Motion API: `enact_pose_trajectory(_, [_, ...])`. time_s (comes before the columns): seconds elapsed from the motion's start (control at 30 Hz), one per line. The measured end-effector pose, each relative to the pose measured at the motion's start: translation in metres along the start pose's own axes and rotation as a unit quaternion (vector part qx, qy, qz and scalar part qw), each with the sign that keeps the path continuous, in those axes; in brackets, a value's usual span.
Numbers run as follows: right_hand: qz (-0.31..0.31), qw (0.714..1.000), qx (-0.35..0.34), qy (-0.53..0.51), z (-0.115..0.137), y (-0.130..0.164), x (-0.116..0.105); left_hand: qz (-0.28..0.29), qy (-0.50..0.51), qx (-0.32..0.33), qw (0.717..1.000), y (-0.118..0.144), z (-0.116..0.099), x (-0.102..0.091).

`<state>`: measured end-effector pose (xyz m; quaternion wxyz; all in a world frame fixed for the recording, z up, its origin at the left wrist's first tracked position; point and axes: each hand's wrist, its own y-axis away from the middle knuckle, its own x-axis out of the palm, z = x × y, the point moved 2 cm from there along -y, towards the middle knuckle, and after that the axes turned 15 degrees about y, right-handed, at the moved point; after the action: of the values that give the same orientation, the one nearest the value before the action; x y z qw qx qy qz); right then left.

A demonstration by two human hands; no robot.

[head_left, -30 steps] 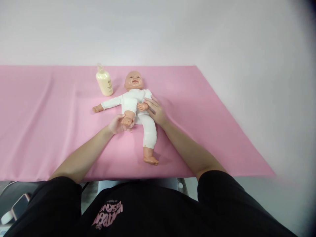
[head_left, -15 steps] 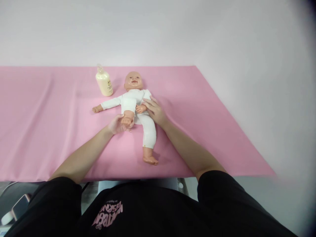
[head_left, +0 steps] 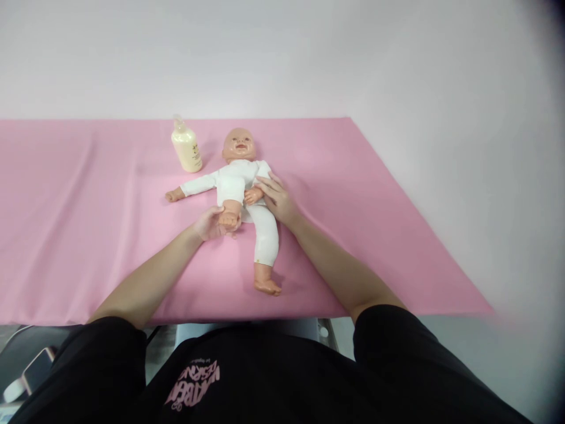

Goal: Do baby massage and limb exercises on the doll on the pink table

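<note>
At frame center, my left hand (head_left: 210, 224) cups the baby doll (head_left: 241, 188)'s raised foot (head_left: 229, 217); my right hand (head_left: 277, 199) lies spread on its hip.

- One baby doll (head_left: 241, 182) in white clothes.
- One cream bottle (head_left: 186, 150).
- One pink cloth (head_left: 88, 224) on the table.
- Two hands: left hand (head_left: 210, 224), right hand (head_left: 278, 200).

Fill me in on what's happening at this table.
A person in a black shirt is handling a baby doll that lies on its back on a pink cloth. The left hand has a grip on the doll's raised foot, with that leg bent up over the body. The right hand rests flat against the doll's side, by its small hand. The doll's other leg lies straight toward the person. A cream lotion bottle stands upright beside the doll's head, untouched.
</note>
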<state>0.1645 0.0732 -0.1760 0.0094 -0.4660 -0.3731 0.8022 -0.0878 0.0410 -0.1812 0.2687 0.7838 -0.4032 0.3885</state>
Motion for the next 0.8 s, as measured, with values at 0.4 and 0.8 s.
enact_pose_trajectory(0.4, [-0.022, 1.0, 0.002, -0.005, -0.005, 0.0, 0.002, 0.032, -0.019, -0.045, 0.998, 0.002, 0.004, -0.012])
enact_pose_trajectory(0.8, [-0.027, 1.0, 0.007, -0.006, -0.006, 0.0, 0.002, 0.032, -0.028, -0.068, 0.997, 0.002, 0.005, -0.013])
